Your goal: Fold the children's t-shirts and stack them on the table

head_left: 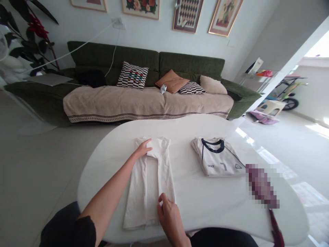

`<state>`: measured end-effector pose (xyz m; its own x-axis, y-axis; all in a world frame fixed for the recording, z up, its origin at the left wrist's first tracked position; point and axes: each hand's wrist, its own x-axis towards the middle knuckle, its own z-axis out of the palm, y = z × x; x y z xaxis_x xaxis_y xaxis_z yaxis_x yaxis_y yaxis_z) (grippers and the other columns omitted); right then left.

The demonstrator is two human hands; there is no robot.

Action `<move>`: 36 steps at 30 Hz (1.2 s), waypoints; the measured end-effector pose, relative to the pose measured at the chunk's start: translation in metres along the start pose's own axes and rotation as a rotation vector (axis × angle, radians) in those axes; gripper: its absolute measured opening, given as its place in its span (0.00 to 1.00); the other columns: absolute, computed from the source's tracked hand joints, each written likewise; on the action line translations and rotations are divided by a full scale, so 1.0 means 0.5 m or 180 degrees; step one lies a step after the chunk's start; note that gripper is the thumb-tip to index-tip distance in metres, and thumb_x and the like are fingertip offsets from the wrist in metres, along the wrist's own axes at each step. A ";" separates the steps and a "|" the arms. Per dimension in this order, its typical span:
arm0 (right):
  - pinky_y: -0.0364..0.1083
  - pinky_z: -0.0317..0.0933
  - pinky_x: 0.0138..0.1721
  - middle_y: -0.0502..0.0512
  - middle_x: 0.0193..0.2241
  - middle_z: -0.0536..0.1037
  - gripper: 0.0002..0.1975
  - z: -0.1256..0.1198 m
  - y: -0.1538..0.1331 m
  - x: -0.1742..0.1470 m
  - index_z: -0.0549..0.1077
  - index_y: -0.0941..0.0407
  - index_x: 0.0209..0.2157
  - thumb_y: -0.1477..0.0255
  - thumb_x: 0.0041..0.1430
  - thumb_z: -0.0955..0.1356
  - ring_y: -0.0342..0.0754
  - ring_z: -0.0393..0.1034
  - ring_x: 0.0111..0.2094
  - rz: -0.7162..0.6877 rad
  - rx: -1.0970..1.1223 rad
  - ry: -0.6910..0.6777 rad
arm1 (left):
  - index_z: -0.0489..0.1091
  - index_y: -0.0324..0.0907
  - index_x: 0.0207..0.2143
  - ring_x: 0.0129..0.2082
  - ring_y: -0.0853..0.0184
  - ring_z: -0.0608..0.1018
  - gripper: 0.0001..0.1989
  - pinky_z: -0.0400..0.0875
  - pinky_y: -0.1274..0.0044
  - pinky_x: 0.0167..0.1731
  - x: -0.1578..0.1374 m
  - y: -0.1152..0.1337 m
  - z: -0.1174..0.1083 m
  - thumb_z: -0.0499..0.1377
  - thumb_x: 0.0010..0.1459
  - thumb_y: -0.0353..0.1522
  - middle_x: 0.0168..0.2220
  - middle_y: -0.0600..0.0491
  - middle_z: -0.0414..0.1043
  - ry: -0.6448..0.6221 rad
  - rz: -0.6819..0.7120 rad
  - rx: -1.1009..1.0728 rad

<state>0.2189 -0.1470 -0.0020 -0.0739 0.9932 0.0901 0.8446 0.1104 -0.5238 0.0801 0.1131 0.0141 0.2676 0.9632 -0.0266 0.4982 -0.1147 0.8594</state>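
Observation:
A pair of white trousers (164,164) lies spread on the white table, waist at the far end and both legs pointing towards me. My left hand (144,149) rests on them near the waist and crotch, thumb and fingers apart. At the lower part of the right trouser leg, my right hand (169,211) is closed in a pinch, with a bit of white cloth at its fingertips. That hand covers part of the leg's hem. To the right sits a folded white shirt (218,161) with a dark navy collar, on a stack of folded cloth.
The rounded white table (190,202) fills the foreground. At its right edge is a pixelated dark-red item (262,185). Beyond stands a green sofa (190,61) with a beige cover and several cushions. A cable (77,49) runs across the left.

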 end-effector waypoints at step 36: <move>0.49 0.51 0.50 0.58 0.51 0.65 0.21 -0.067 0.161 0.482 0.59 0.53 0.55 0.75 0.61 0.53 0.47 0.58 0.52 0.0140 -0.0870 -0.0037 | 0.43 0.34 0.61 0.62 0.54 0.39 0.34 0.40 0.58 0.56 -0.037 -0.031 0.097 0.42 0.57 0.46 0.63 0.44 0.39 0.0565 0.0335 0.2640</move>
<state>0.2870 0.1001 0.0059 -0.0389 0.9973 0.0617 0.9588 0.0547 -0.2787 0.1073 0.0850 -0.0234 0.2477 0.9534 0.1722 0.9391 -0.2799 0.1993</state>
